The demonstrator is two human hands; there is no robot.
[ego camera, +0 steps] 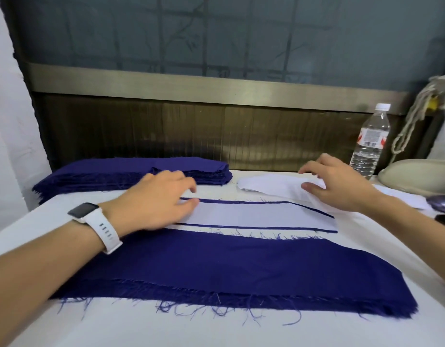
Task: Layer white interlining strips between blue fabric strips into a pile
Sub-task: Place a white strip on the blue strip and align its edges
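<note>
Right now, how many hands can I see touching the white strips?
2. The left hand rests on the left end of the flat white strip in the middle; the right hand pinches a loose white strip at the back right, near the water bottle.

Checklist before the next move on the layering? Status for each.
1. White interlining strip flat on blue strip, blue margins along both long sides: ok.
2. Left hand rests on its left end: ok.
3. Right hand pinches interlining stack: ok.
4. Only one sheet pinched: cannot tell.
5. Blue stack close to left hand: ok.
6. Water bottle capped, upright: ok.
</note>
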